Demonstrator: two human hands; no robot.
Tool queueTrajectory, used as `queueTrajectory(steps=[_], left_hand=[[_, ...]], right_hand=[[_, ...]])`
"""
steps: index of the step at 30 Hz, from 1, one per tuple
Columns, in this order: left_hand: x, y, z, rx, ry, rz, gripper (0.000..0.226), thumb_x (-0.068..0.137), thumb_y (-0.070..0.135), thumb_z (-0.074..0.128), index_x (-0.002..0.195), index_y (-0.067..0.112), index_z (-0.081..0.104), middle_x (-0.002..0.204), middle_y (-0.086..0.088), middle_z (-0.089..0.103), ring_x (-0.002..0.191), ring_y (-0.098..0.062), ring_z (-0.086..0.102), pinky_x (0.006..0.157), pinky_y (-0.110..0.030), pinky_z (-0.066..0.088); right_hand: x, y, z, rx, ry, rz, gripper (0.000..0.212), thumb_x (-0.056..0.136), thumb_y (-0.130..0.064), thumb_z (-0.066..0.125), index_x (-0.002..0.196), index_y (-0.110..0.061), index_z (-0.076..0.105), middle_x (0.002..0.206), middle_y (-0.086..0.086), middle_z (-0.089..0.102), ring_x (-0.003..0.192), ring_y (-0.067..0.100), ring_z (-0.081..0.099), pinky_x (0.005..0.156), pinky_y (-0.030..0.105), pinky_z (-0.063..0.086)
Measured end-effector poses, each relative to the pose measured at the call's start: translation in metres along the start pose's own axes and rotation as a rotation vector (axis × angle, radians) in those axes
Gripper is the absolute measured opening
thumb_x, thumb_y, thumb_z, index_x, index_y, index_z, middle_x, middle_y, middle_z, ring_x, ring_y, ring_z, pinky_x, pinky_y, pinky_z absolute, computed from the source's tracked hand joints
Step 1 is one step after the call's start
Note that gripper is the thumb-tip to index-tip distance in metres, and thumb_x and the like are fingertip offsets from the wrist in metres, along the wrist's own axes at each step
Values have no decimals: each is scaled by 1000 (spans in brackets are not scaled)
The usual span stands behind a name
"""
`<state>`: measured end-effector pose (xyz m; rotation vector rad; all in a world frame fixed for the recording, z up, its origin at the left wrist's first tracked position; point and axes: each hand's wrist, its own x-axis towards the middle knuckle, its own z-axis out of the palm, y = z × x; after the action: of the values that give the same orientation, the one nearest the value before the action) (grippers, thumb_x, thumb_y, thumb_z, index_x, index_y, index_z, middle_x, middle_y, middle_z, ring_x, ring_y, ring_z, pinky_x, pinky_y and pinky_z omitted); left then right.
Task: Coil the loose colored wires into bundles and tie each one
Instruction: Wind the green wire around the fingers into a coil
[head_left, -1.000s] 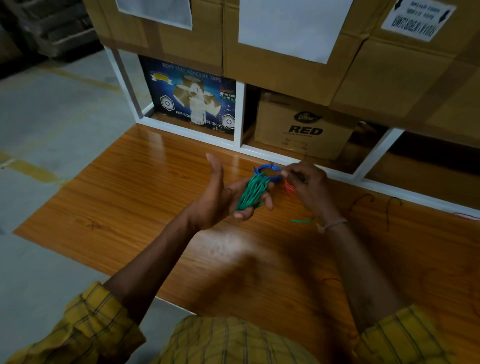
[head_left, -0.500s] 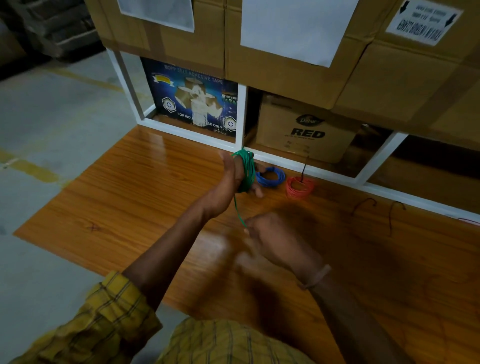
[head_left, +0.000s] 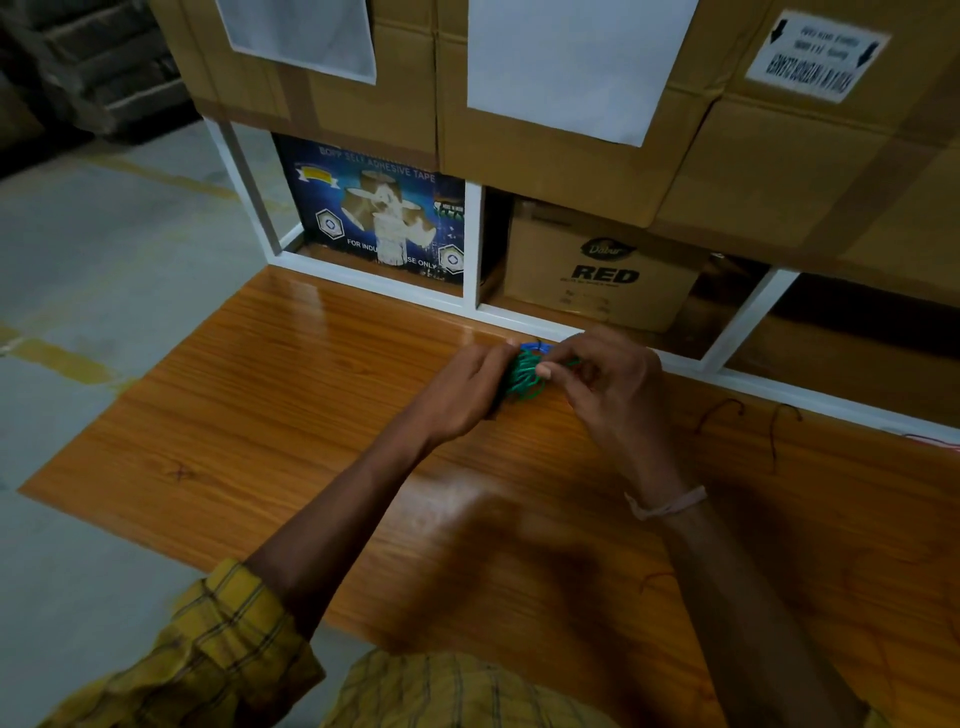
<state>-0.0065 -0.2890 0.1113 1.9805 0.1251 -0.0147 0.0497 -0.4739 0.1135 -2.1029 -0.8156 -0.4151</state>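
Both hands close on the green wire bundle (head_left: 525, 375), held just above the wooden table (head_left: 291, 426) near its far edge, at about 12 o'clock from the person. Left hand (head_left: 462, 395) grips the bundle from the 9 o'clock side, fingers curled round it; the fingertips are hidden behind the coil. Right hand (head_left: 608, 379) pinches the bundle from the 3 o'clock side, thumb tip pressed on the green strands; its other fingers are bent and partly hide the coil's right half. Whether the bundle is tied cannot be made out: the strands blur together.

Blue wire coil (head_left: 535, 346) shows only as a thin arc just beyond the green bundle at 12 o'clock, mostly covered by the hands. Whether it lies on the table or touches the green wire cannot be told.

Two dark loose wires (head_left: 719, 410) lie on the table at 3 o'clock of the right hand, well apart from it. A thin red wire (head_left: 935, 440) is cut off by the right frame edge.

White shelf frame (head_left: 472, 244) stands along the table's far edge. Behind it sit a blue tape box (head_left: 374, 218) and a brown carton (head_left: 602, 265) marked RED. Large cartons (head_left: 675, 130) above are cut off at the top. A pale band (head_left: 667, 503) circles the right wrist. Yellow checked sleeves (head_left: 197, 654) are cut off at the bottom.
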Motion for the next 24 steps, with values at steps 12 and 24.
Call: queueTrajectory(steps=[12,24], left_hand=[[7,14,18,-231,-71,97,53,116,31,38,70,22,65,55,1,48,43,-10,42,44,-21,32],[27,26,68,-453,-91,-85,49,111,24,49,68,24,72,54,2,43,37,-9,30,39,-21,19]], right_hand=[[-25,14,0,186,110,100,7,94,-6,69,92,-6,62,103,5,58,97,17,61,76,24,54],[-52,45,-16,387,148,372,10,99,-28,62,95,-19,60,95,2,68,88,20,67,76,39,55]])
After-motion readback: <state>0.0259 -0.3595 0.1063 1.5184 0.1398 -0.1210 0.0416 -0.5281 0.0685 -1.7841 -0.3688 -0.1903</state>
